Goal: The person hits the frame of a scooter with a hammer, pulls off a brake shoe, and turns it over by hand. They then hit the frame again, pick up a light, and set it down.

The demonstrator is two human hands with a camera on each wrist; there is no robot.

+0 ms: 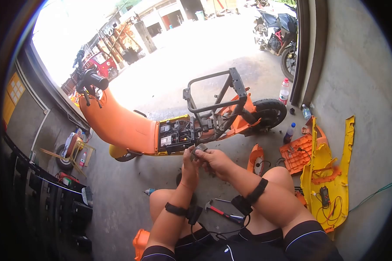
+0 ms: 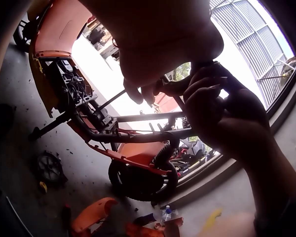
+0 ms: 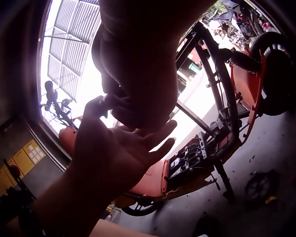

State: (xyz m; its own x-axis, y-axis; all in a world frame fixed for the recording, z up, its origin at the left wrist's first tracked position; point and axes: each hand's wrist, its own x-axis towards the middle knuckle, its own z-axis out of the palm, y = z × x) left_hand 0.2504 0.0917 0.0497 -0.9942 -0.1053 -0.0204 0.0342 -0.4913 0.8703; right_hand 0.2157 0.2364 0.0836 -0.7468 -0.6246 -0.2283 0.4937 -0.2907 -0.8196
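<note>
The right hand (image 1: 217, 163) pinches a small grey thing (image 1: 200, 148) near the orange scooter (image 1: 133, 130). The left hand (image 1: 190, 169) is close by, fingers loosely open. The thing looks hard and light, best held by its sides.

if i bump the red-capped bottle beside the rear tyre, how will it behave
The red-capped bottle stands upright and looks tall for its base, so it would probably tip easily. Its rounded sides suggest it may roll once down. The see-through walls likely flex if squeezed.

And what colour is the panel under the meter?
The panel is yellow, best seen in head view.
</note>
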